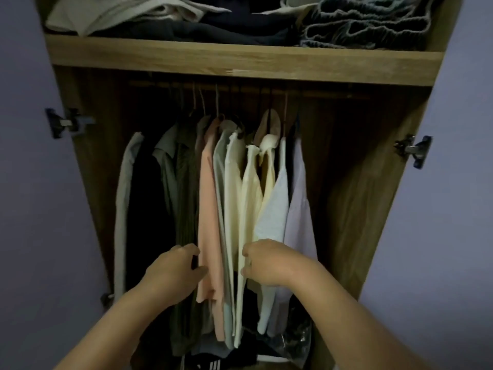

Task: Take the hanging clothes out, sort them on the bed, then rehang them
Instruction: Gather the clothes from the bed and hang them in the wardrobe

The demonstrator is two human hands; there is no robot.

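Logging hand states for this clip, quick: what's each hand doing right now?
Left hand: fingers curled round the edge of the peach shirt, gripping it.
Right hand: fingers curled into the cream shirt, gripping it.

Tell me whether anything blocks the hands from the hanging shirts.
Nothing visible does. The wardrobe doors are open; the left hand already touches the peach shirt, and the right hand is among the cream shirts. All still hang from the rail.
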